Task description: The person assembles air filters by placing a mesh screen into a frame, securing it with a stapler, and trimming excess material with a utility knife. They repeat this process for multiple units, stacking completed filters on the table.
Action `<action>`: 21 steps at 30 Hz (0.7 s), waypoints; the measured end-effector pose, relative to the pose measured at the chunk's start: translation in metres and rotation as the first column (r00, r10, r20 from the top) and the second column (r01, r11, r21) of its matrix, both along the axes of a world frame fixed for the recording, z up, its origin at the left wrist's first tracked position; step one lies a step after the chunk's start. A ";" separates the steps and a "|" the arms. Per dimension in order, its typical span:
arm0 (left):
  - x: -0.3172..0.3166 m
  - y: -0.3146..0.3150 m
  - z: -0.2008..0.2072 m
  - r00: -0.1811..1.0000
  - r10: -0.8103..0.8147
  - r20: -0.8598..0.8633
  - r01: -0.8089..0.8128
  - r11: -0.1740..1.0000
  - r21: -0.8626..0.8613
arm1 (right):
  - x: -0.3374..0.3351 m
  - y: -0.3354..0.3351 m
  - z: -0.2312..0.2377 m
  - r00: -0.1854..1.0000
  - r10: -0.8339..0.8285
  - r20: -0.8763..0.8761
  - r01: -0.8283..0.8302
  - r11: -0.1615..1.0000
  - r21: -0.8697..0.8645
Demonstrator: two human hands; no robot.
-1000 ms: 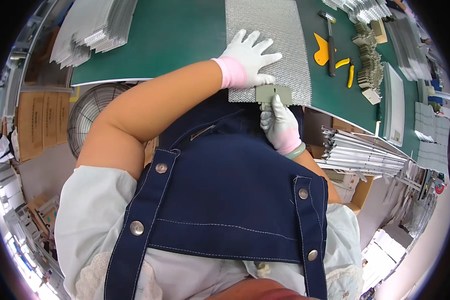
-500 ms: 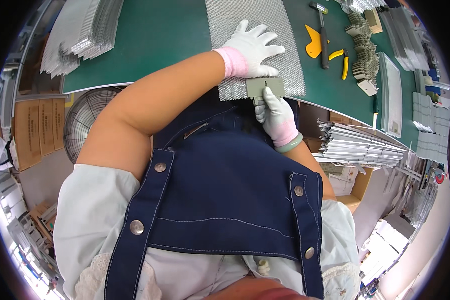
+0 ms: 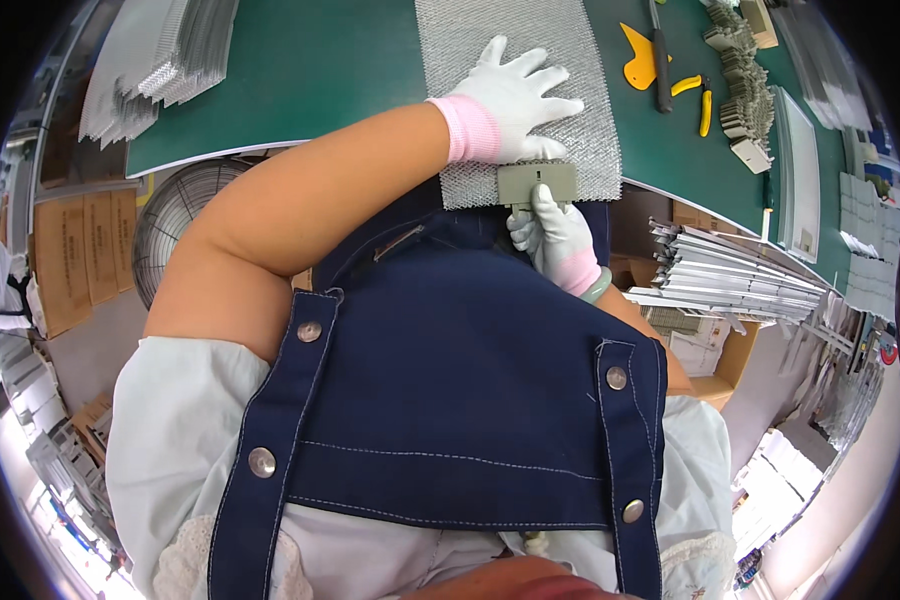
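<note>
A sheet of silvery expanded metal mesh (image 3: 456, 40) lies on the green tabletop, its near end at the table's front edge. Gloved in white with a pink cuff, my left hand (image 3: 520, 100) rests flat on the mesh with its fingers spread. My right hand (image 3: 560, 242), gloved alike, grips a flat grey-green rectangular plate (image 3: 576, 182) with a small dark slot, thumb on top and fingers curled beneath. That plate sits at the near edge of the mesh, just below my left thumb. Whether it is clamped onto the mesh edge I cannot tell.
Right of the mesh lie an orange scraper (image 3: 639, 66), a dark-handled hammer (image 3: 661, 75) and yellow-handled pliers (image 3: 705, 108). Beyond them runs a row of grey-green pieces (image 3: 742, 90). Stacked mesh sheets (image 3: 175, 55) stand at the far left; metal strips (image 3: 735, 275) jut out below the table.
The view has shifted slightly, so the hammer's head has left the picture. Both hands keep nearly the same pose against the mesh, the right one still on the plate.
</note>
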State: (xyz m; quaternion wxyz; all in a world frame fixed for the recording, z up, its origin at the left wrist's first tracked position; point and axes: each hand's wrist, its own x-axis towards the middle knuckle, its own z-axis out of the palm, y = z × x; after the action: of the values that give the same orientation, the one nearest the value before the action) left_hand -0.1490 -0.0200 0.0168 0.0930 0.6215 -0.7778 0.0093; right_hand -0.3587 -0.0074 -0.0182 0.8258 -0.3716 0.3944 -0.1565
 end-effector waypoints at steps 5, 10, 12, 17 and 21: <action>-0.002 0.000 0.000 1.000 0.000 0.020 0.000 1.000 -0.013 | 0.003 -0.001 0.003 0.999 -0.036 0.021 0.034 0.996 0.076; 0.000 0.001 -0.001 1.000 0.017 0.016 -0.017 1.000 -0.018 | 0.005 -0.003 0.013 0.998 -0.038 0.059 0.021 0.967 0.255; 0.000 0.000 0.000 1.000 0.014 0.008 -0.014 1.000 -0.013 | 0.005 -0.002 0.014 0.998 -0.035 0.058 0.023 0.979 0.202; 0.005 0.001 0.005 0.999 -0.036 -0.016 0.036 0.999 -0.027 | 0.003 -0.002 0.007 0.997 -0.019 0.071 0.009 0.991 0.134; 0.020 0.014 -0.001 0.998 -0.026 0.064 0.032 0.995 -0.096 | 0.008 -0.006 0.014 0.999 -0.011 0.042 0.005 0.990 0.143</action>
State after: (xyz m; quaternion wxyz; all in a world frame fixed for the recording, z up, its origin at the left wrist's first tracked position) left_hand -0.1293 -0.0063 0.0156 0.0985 0.6043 -0.7879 0.0653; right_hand -0.3502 -0.0135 -0.0046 0.8580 -0.3064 0.3882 -0.1388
